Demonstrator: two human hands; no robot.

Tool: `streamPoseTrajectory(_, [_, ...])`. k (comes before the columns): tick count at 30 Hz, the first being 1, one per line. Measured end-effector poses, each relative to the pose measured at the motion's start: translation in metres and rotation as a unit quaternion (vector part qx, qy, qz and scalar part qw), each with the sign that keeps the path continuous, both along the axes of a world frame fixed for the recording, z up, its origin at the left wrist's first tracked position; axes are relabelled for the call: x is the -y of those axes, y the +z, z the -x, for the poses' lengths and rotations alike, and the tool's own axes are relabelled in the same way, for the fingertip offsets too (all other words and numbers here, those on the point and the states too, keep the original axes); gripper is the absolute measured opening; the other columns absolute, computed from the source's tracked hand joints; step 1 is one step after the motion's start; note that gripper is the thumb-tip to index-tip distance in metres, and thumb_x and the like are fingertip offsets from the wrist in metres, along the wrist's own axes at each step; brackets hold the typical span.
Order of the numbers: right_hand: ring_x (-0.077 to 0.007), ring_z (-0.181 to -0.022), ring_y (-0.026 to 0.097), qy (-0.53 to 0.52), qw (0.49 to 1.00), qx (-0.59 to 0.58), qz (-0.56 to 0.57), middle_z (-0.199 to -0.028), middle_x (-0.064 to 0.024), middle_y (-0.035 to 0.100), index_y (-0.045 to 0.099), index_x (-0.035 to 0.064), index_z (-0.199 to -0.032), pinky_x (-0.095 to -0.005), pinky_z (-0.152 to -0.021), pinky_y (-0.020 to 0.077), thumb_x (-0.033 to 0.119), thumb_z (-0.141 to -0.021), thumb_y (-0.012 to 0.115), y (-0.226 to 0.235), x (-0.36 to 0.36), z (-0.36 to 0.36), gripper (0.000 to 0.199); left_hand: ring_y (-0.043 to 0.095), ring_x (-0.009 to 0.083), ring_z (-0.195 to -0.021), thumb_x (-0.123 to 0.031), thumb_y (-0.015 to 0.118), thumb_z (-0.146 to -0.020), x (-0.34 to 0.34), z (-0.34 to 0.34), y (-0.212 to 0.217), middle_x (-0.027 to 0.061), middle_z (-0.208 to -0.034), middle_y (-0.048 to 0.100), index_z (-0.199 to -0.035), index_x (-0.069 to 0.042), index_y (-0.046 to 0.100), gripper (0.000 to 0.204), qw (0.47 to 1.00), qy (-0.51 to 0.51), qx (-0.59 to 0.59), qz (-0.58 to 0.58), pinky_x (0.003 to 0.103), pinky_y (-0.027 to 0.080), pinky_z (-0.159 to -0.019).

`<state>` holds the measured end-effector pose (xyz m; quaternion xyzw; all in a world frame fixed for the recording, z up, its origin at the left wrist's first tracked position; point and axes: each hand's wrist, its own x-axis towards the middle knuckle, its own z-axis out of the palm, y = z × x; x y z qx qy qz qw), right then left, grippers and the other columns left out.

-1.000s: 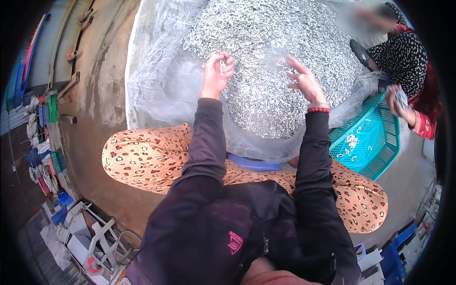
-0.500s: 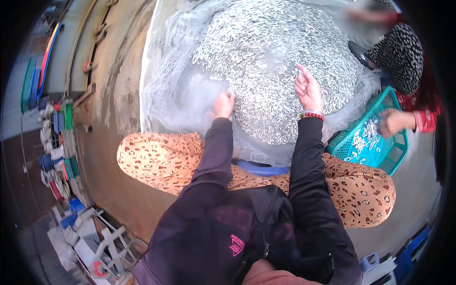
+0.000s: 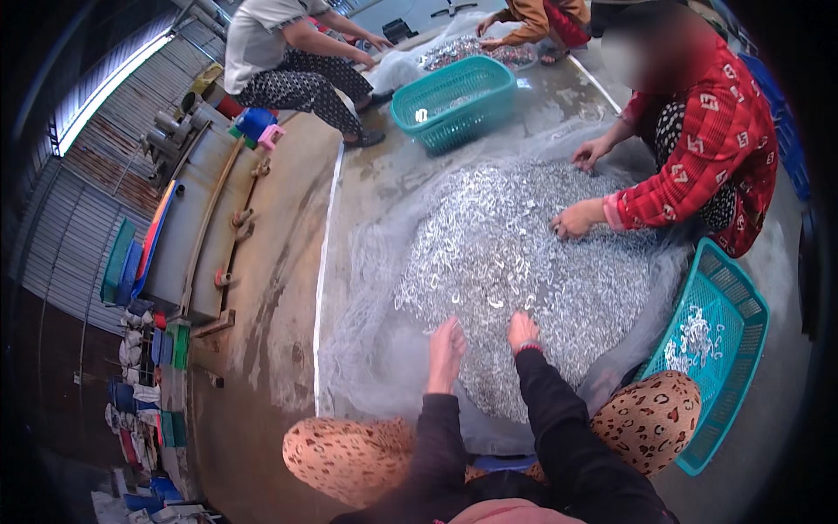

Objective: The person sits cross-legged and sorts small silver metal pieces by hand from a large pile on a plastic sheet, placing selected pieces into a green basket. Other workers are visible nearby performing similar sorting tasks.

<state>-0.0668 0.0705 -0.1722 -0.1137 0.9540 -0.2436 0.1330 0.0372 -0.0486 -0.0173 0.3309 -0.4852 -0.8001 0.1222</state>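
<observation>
A broad heap of small silvery-white, thin curled pieces, perhaps tiny fish, lies on a translucent pale net spread on the floor. At the heap's near left edge, my left hand has its fingers drawn together; what they pinch, if anything, is too small to see. A little to its right my right hand reaches down onto the pieces, fingers closed and their tips hidden. Beside my right knee stands a teal slatted basket holding a small pile of the same pale pieces.
Across the heap on the right crouches a co-worker in a red patterned jacket, both hands on the pieces. Another teal basket stands beyond the net. Farther back, other people work at a second heap. A metal trough runs along the left.
My view has tilted up, bringing more people and the far basket in. My right hand, raised with a finger extended before, is now down at the heap, closer to my left. The co-worker's hand has left the basket.
</observation>
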Motion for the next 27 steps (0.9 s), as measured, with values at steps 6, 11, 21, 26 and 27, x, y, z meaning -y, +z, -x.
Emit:
streamPoseTrajectory(6, [-0.0382,-0.079,0.063,0.066,0.997,0.034,0.017,-0.085,-0.0216,0.064,0.066,0.0015,-0.077,-0.0461,-0.069,0.0511,0.011,-0.074,0.060,0.002,0.006,-0.005,0.012,0.039,0.0113,-0.064,-0.019,0.053,-0.081,-0.027,0.001,0.016,0.0046,-0.083,0.043,-0.080,-0.006,0.046,0.015,0.905,0.043,-0.274,-0.322,0.020,0.033,-0.044])
streamPoseTrajectory(11, [-0.0383,-0.079,0.062,-0.075,0.976,0.099,0.176,-0.092,-0.0227,0.063,0.069,0.0083,-0.083,-0.0466,-0.073,0.0493,0.023,-0.074,0.068,0.028,-0.016,-0.007,0.017,0.044,0.0111,-0.065,-0.020,0.055,-0.083,-0.022,0.005,-0.017,0.0040,-0.084,0.048,-0.081,-0.008,0.050,0.013,0.883,0.014,-0.227,-0.411,0.021,0.038,-0.046])
streamPoseTrajectory(21, [-0.0071,-0.049,0.039,-0.313,0.597,0.160,0.721,-0.060,0.0004,0.045,0.050,0.0074,-0.078,-0.0216,-0.038,0.0241,0.024,-0.088,0.056,0.067,-0.109,0.006,0.020,0.040,0.0068,-0.056,-0.018,0.057,-0.088,-0.007,0.043,-0.038,-0.0018,-0.071,0.043,-0.097,-0.007,0.051,0.015,0.992,-0.025,-0.002,-0.125,0.019,0.030,-0.042])
streamPoseTrajectory(26, [-0.0124,-0.048,0.036,-0.524,0.249,0.158,0.799,-0.069,-0.0052,0.046,0.044,0.0038,-0.088,-0.0232,-0.038,0.0277,0.022,-0.091,0.048,0.086,-0.124,0.005,0.019,0.041,0.0048,-0.051,-0.026,0.063,-0.084,-0.060,0.121,-0.045,-0.0026,-0.061,0.048,-0.100,-0.005,0.065,0.027,0.942,-0.263,0.075,0.195,0.022,0.031,-0.042])
streamPoseTrajectory(27, [-0.0127,-0.049,0.036,-0.530,0.229,0.158,0.801,-0.068,-0.0052,0.046,0.045,0.0040,-0.088,-0.0236,-0.038,0.0287,0.021,-0.090,0.048,0.087,-0.123,0.007,0.018,0.045,0.0060,-0.053,-0.029,0.066,-0.082,-0.073,0.138,-0.055,-0.0012,-0.061,0.054,-0.099,-0.003,0.067,0.031,0.906,-0.298,0.057,0.295,0.025,0.036,-0.045])
